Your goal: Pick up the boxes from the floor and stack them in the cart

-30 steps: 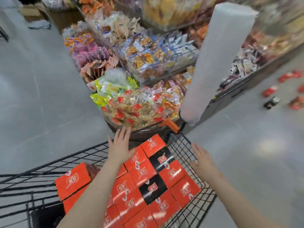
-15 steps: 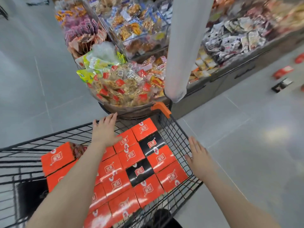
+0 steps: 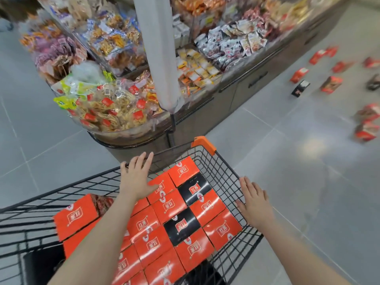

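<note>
Left hand (image 3: 136,174) flat, fingers straight, over orange boxes (image 3: 168,206) near cart (image 3: 221,171) far rim, likely levelling the layer; right hand (image 3: 254,202) open on right rim; more boxes on floor (image 3: 298,76)

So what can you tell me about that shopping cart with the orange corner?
The cart is a black wire-mesh basket with an orange plastic cap at its far corner. It stands on the grey tiled floor beside a snack display. Orange and black boxes lie flat in rows inside. The left hand rests over its far rim, the right hand against its right side.
</note>
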A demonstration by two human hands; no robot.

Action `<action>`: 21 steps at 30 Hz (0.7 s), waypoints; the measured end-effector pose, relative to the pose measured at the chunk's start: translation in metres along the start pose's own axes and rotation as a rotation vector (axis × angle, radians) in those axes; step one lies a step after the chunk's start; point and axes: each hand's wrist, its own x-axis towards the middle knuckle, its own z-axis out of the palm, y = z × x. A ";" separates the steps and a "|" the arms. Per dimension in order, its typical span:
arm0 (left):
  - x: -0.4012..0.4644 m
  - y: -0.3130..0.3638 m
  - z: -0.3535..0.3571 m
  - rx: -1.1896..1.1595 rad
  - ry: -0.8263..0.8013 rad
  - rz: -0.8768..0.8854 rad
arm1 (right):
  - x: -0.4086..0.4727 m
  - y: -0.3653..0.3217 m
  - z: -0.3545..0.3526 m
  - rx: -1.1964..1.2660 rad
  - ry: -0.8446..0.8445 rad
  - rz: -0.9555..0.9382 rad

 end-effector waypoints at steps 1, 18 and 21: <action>-0.003 0.011 0.000 -0.002 -0.003 0.014 | -0.007 0.011 0.001 0.009 0.000 0.015; 0.026 0.200 -0.009 -0.029 -0.101 0.055 | -0.009 0.200 -0.036 0.050 -0.030 0.045; 0.044 0.236 -0.013 -0.025 -0.107 0.024 | 0.012 0.240 -0.047 0.055 -0.045 0.005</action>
